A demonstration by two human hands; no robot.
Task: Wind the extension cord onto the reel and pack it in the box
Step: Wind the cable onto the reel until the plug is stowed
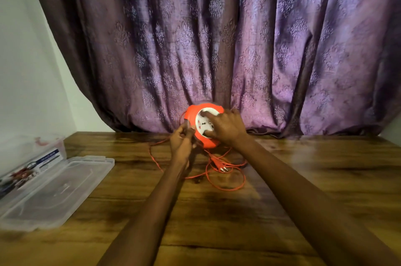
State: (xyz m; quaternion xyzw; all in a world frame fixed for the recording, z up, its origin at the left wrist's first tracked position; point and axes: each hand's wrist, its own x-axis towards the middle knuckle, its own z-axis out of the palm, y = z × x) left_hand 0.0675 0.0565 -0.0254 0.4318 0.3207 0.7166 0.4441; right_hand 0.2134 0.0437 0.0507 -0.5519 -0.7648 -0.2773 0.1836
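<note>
An orange cord reel (192,115) with a white socket face (202,123) is held up above the far part of the wooden table (314,170). My right hand (226,128) grips the white face, fingers curled over it. My left hand (182,141) pinches the thin orange cord at the reel's left side. Loose orange cord (225,187) lies in loops on the table below, with its orange plug (219,164) among them. The clear plastic box (32,153) stands at the left edge, holding printed items.
The box's clear lid (56,194) lies flat on the table just right of the box. A purple patterned curtain (238,38) hangs behind the table, reaching the tabletop. A white wall (26,70) is at the left.
</note>
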